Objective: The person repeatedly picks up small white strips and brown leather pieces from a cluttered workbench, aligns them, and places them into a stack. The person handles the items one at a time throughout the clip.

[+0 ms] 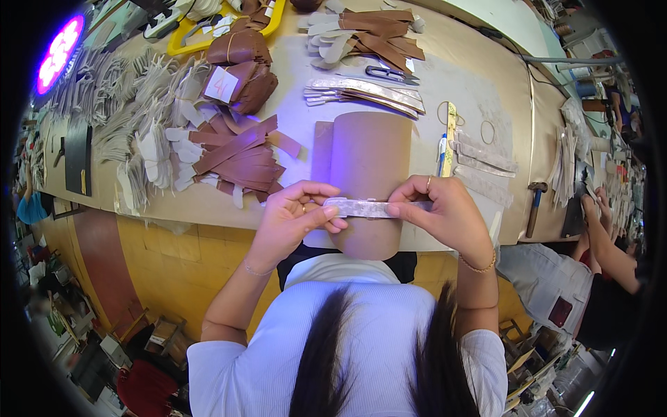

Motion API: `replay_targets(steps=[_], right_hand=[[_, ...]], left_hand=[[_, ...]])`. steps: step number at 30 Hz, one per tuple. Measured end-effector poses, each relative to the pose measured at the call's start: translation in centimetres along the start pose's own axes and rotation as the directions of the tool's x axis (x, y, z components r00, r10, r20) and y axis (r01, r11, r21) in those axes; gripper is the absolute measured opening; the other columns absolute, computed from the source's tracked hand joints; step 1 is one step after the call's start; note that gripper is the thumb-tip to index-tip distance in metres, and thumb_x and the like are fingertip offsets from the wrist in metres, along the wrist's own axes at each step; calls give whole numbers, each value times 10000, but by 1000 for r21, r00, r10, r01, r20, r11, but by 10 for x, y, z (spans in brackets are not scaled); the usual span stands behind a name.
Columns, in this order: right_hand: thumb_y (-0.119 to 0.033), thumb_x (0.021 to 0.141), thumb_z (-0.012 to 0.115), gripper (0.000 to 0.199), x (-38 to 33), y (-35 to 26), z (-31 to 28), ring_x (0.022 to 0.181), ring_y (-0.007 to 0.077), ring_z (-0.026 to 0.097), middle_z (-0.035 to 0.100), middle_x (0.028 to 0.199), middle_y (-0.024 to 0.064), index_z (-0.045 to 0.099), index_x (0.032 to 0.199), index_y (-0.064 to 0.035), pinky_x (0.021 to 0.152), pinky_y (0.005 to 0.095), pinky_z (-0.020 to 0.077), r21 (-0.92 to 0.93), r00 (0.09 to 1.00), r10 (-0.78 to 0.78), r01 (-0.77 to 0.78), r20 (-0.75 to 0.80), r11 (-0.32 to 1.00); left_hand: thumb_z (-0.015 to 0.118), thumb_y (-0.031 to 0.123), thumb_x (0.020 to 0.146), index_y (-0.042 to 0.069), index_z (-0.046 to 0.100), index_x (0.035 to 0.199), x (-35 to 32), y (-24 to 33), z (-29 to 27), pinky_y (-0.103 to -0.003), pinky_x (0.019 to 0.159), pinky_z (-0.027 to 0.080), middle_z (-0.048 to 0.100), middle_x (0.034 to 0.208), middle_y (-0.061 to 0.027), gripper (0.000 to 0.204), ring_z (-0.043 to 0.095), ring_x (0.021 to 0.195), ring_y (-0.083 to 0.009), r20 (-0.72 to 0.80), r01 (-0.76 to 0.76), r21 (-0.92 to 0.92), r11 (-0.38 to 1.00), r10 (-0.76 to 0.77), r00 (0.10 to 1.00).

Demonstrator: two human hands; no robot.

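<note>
My left hand (295,212) and my right hand (441,212) pinch the two ends of a pale silvery strip (368,207) and hold it flat across a large brown leather piece (368,167). The brown piece lies on a light grey mat (299,104) and hangs over the table's near edge. Thumbs and forefingers of both hands press on the strip.
A heap of brown strips (240,163) and pale cut pieces (156,149) lies left. More silvery strips (365,90), scissors (389,73), a blue pen (442,154), a yellow tray (208,31) and a hammer (535,205) are on the table. Another person (604,250) works at right.
</note>
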State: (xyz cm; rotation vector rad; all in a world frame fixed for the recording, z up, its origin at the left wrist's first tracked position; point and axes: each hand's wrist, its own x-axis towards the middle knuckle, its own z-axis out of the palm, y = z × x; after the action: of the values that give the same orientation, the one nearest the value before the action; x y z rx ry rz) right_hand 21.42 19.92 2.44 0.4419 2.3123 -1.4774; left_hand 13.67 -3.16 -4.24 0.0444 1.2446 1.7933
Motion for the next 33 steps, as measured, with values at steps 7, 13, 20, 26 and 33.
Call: replay_targets(steps=[7,13,20,26,33], right_hand=[[-153,797,721,165,0,5,4,591,56,536,627,658,20,669,827,1,567,217,446,2,998,-42,43,-45,999],[-178,785,727,191,0,7,5,536,77,527,607,618,28,646,773,-5,523,228,432,-74,995,-71,66,-75,995],[-230,772,757,270,3,15,1,498,67,482,576,576,19,611,710,-12,477,228,390,-152,998,34,-42,-52,988],[-262,753,778,278,-7,46,-5,566,89,517,590,620,10,630,722,-29,539,230,400,181,998,66,-61,-20,981],[-253,779,770,267,-12,71,-12,633,68,560,626,671,5,650,778,-15,587,224,442,376,999,47,-43,-1,925]], left_hand=[[628,-57,833,-35,480,1094,4,-9,-4,-286,659,565,603,879,-127,302,671,730,-208,3,-34,-52,998,34,999],[630,-48,843,4,441,1050,8,-14,-7,-278,679,552,576,903,-119,285,648,747,-187,9,-39,-13,999,40,999],[640,-51,825,53,398,1027,10,-18,-5,-300,672,542,602,885,-132,332,640,772,-199,-27,-44,-21,999,43,999],[617,-52,845,57,390,1035,10,-25,-21,-339,738,554,595,928,-146,315,643,822,-228,49,-95,-96,991,100,994],[604,-64,848,59,384,1027,8,-26,-33,-364,756,541,607,946,-160,309,648,820,-245,23,-61,16,998,61,998]])
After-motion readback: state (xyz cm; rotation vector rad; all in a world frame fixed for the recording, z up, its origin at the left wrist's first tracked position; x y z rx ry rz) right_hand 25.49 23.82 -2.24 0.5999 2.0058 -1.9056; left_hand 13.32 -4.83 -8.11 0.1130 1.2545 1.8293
